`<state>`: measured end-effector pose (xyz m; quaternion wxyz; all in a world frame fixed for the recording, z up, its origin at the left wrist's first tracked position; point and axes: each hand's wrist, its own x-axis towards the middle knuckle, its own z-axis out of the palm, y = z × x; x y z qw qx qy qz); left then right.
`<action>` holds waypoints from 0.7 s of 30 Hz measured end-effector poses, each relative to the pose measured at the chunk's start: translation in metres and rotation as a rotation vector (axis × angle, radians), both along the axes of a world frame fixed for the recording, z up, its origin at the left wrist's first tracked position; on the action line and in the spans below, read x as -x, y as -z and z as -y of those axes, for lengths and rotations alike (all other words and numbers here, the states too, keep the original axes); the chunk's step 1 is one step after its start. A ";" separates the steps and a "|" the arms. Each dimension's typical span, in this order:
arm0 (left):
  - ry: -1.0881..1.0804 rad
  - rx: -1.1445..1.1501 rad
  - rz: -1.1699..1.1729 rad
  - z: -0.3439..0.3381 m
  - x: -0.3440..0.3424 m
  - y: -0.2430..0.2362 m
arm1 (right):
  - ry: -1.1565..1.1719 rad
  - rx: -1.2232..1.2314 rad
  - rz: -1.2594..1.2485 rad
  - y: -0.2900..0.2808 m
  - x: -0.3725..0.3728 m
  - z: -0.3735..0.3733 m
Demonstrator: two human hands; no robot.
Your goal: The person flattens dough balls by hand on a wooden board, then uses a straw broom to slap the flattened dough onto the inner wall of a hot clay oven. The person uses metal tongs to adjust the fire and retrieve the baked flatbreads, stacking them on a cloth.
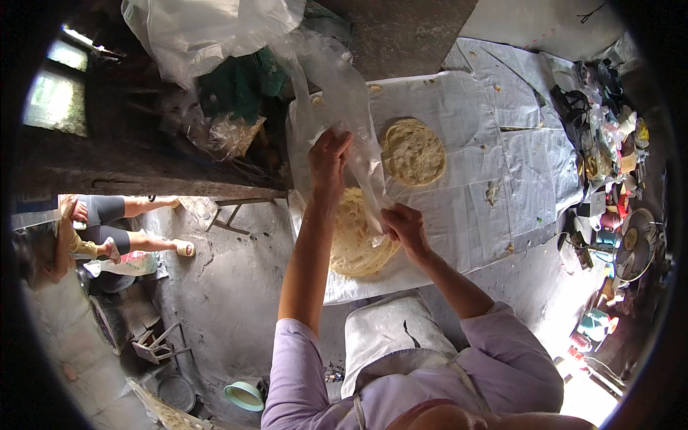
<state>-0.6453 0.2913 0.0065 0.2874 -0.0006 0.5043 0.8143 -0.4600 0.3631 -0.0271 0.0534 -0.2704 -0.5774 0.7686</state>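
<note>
A clear plastic bag (349, 89) is stretched between my two hands over a table covered with a white sheet. My left hand (328, 158) is closed on the bag's left side, higher up the table. Lower and to the right, my right hand (406, 227) pinches its other edge. Just beneath lies a large round flatbread (352, 251), partly hidden by my left forearm and the plastic. Beyond my right hand, a smaller round flatbread (414, 152) rests flat on the sheet, touched by neither hand.
Plastic bags (215, 36) are heaped at the upper left by a dark wooden beam (136, 168). Another person's legs (143, 236) show at the left. A green basin (244, 395) and a small stool (154, 347) stand on the floor. Clutter and a fan (636, 244) line the right side.
</note>
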 end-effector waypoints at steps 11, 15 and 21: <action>-0.150 -0.119 0.103 0.052 -0.046 0.029 | 0.453 0.203 -0.072 0.032 -0.028 -0.103; -0.175 0.147 -0.157 0.046 -0.053 0.031 | 0.302 0.351 0.072 0.035 -0.005 -0.091; 0.469 0.585 -0.113 0.026 -0.075 0.010 | -0.138 0.427 -0.079 0.041 0.034 -0.049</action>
